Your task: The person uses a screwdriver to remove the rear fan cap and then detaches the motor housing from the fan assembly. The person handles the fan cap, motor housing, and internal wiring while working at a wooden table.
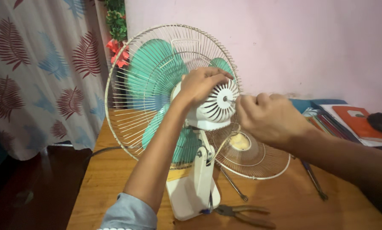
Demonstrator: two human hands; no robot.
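The left hand grips the fan motor housing, standing mid-bench; the right hand pinches its rear knob closed; a slip could likely topple the fan onto the pliers.

One fan, two screwdrivers, one pliers

A fan with a glossy white plastic motor housing, smooth green plastic blades and a thin wire metal guard stands on a polished wooden table. Metal pliers with worn grips lie near a printed cloth curtain and a matt painted wall.
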